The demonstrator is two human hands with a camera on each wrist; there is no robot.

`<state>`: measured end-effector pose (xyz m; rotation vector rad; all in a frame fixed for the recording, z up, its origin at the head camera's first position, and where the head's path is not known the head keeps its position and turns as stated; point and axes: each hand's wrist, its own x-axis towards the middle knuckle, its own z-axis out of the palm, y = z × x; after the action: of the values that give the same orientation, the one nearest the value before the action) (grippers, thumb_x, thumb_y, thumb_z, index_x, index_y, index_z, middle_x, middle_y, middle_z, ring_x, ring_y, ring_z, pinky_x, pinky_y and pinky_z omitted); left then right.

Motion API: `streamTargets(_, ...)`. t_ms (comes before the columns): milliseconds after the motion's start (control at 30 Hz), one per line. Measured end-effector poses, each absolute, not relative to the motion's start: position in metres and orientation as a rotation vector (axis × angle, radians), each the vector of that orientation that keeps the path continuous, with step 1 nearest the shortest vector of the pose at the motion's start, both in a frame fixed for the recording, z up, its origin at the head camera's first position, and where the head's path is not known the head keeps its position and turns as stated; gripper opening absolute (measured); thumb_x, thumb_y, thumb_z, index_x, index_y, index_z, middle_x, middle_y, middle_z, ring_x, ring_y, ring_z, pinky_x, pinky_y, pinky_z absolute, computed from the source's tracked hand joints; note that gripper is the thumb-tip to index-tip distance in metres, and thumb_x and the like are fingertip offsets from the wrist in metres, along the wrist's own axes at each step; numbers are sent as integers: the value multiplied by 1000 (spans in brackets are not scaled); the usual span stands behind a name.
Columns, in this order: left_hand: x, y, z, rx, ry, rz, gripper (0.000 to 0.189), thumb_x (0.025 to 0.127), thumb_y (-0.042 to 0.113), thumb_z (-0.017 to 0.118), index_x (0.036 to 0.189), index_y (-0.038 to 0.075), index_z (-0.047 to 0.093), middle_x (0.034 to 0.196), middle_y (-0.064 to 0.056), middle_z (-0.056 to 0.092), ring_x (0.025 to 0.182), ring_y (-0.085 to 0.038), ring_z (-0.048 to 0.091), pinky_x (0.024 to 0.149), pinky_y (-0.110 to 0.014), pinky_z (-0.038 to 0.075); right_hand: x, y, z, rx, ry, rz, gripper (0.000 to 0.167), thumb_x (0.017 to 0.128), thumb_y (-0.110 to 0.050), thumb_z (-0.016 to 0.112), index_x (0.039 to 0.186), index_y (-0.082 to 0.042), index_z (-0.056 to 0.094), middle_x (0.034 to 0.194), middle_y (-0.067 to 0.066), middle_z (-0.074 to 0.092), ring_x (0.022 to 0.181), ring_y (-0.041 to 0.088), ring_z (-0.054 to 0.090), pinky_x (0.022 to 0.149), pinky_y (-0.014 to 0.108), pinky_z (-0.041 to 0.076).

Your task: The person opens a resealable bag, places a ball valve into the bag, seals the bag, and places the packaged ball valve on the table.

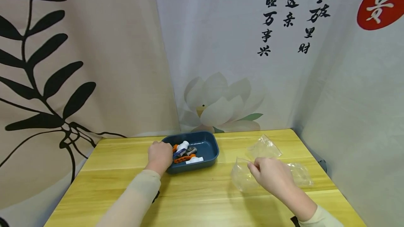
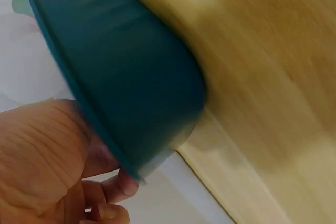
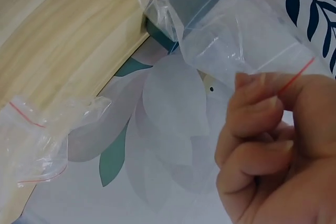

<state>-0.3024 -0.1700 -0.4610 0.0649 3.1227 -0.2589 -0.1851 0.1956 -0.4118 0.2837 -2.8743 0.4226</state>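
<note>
At the far middle of the table sits a dark blue rectangular tray (image 1: 206, 146). My left hand (image 1: 160, 155) grips its left rim, and the left wrist view shows fingers (image 2: 107, 213) at the rim beside the tray's outer wall (image 2: 121, 72). Inside lie several small items, among them a white piece (image 1: 183, 145), an orange strip (image 1: 183, 159) and a dark grey piece (image 1: 191, 150). On the right, my right hand (image 1: 273, 174) pinches a clear zip bag (image 3: 220, 40) by its edge, near the red seal line; the bag hangs from the fingers and looks flat.
More clear plastic bags (image 1: 265, 147) (image 3: 37, 140) lie on the right part of the wooden table (image 1: 195, 199), one a crumpled bag (image 1: 300, 174) beyond my right hand. A printed curtain (image 1: 221, 45) stands right behind the table's back edge.
</note>
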Motion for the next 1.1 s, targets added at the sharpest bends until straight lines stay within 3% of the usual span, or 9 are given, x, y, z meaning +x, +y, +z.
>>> streamTargets(133,-306,-169,-469,14,3097,-265,16,103,19,68,107,8,80,103,-16,75,93,-34,64,71,-45,61,-185,199,-412,270,-2962,481,55,105,-26,64,57,-23,37,51,-10,30,48,7,23,49,23,15)
streamTargets(333,-309,-167,-476,43,3120,-200,14,101,18,72,107,7,78,102,-15,74,94,-35,64,73,-49,62,-186,204,-414,248,-2998,538,55,106,-25,63,58,-23,37,52,-9,31,49,8,24,51,23,15)
streamTargets(500,-312,-164,-479,54,3089,-44,30,94,36,82,103,8,76,98,-10,76,92,-32,65,75,-52,60,-187,204,-415,259,-2993,522,55,106,-27,64,58,-23,36,52,-10,30,50,8,23,51,23,15)
streamTargets(600,-315,-161,-479,37,3064,15,40,95,46,80,105,7,76,97,-10,75,87,-31,65,73,-49,60,-187,204,-416,265,-2988,508,55,106,-28,63,58,-24,35,52,-10,29,50,7,23,51,23,15)
streamTargets(900,-316,-160,-469,-14,3049,320,32,89,41,87,90,10,77,89,-6,74,79,-24,69,67,-47,60,-189,210,-416,246,-3022,590,54,107,-28,62,59,-23,38,52,-9,31,49,8,24,51,23,17)
streamTargets(1100,-309,-156,-462,15,3101,485,15,96,27,82,87,14,82,87,-2,77,77,-21,68,67,-43,59,-189,213,-413,252,-3054,671,54,107,-25,60,58,-22,38,52,-8,33,49,9,26,51,23,20)
